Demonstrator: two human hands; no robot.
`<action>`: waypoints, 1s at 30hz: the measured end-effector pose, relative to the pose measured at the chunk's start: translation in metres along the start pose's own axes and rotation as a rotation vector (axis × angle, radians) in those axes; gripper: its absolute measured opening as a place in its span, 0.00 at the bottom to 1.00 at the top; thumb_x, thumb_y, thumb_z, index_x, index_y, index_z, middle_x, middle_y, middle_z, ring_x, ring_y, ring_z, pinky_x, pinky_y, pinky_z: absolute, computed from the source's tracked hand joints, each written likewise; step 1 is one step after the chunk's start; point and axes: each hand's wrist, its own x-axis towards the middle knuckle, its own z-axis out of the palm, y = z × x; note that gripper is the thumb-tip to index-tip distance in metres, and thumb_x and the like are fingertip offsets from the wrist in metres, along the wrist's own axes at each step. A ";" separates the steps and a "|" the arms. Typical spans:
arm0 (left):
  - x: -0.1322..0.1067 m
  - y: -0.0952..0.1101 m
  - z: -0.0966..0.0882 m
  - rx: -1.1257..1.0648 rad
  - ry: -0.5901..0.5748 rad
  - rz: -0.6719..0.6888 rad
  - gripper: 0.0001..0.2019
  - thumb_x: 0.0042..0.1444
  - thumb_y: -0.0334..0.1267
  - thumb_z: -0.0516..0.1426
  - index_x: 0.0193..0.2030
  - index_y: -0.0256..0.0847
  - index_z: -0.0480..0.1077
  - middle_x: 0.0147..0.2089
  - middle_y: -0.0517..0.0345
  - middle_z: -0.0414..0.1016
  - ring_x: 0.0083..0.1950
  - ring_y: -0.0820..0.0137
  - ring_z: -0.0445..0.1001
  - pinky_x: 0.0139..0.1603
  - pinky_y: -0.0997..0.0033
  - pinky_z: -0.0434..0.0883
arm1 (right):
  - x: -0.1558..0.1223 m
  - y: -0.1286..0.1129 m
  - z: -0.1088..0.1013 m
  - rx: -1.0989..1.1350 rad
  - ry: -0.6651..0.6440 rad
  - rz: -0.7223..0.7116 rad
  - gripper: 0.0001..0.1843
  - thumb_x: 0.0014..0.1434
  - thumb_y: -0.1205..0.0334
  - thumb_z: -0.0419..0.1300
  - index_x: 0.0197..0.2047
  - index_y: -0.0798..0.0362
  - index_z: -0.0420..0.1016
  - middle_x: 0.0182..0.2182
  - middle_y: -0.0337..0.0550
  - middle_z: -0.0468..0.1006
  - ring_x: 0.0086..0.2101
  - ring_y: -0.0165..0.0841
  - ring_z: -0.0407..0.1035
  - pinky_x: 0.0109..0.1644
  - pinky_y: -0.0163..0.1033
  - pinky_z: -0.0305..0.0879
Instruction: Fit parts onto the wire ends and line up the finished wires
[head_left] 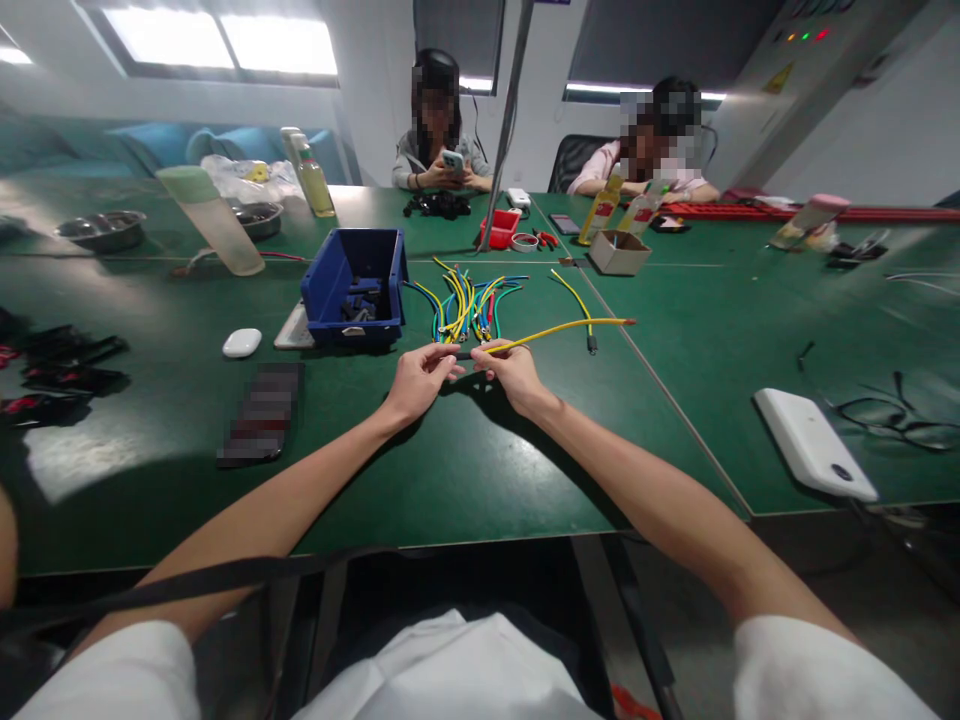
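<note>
My right hand [514,373] pinches the near end of a yellow wire [562,328] that runs right across the green table [465,470] to a red tip. My left hand [420,380] is closed in a pinch right beside it, on a small dark piece at that same wire end. Just beyond both hands lies a bundle of yellow, blue and green wires [469,300]. A second loose yellow wire [576,298] with a black end lies to the right of the bundle.
A blue bin [356,288] of dark parts stands left of the wires, with a white case [241,343] and a dark phone [262,412] nearer. Bottles, metal bowls, a cardboard box [617,252] and a red tray [500,227] sit farther back. Two people sit opposite. A white device [814,443] and glasses [900,420] lie right.
</note>
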 end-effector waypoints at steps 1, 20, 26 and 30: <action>0.001 -0.001 0.000 0.000 0.015 0.006 0.19 0.54 0.47 0.61 0.46 0.34 0.76 0.38 0.49 0.80 0.36 0.65 0.80 0.38 0.66 0.75 | 0.001 0.001 0.000 0.012 0.018 0.003 0.17 0.41 0.50 0.72 0.29 0.54 0.76 0.22 0.39 0.76 0.26 0.32 0.72 0.23 0.32 0.59; 0.011 -0.003 -0.013 -0.051 -0.062 -0.119 0.24 0.45 0.50 0.68 0.43 0.32 0.77 0.33 0.50 0.81 0.33 0.64 0.80 0.38 0.64 0.77 | -0.003 -0.003 0.002 -0.023 0.035 0.000 0.18 0.43 0.49 0.71 0.29 0.54 0.75 0.23 0.40 0.76 0.27 0.33 0.74 0.22 0.31 0.59; 0.011 0.001 -0.015 -0.075 -0.038 -0.168 0.25 0.40 0.50 0.70 0.40 0.32 0.78 0.33 0.49 0.81 0.32 0.64 0.80 0.34 0.67 0.76 | -0.001 -0.003 0.003 0.006 0.011 0.025 0.19 0.42 0.49 0.71 0.28 0.55 0.74 0.22 0.41 0.76 0.27 0.33 0.75 0.21 0.31 0.59; 0.012 0.001 -0.016 -0.168 -0.063 -0.226 0.24 0.41 0.48 0.70 0.41 0.31 0.77 0.34 0.49 0.80 0.34 0.64 0.81 0.36 0.68 0.76 | 0.000 -0.003 0.001 -0.016 0.018 0.009 0.18 0.45 0.49 0.70 0.29 0.55 0.74 0.22 0.42 0.77 0.27 0.34 0.75 0.21 0.31 0.60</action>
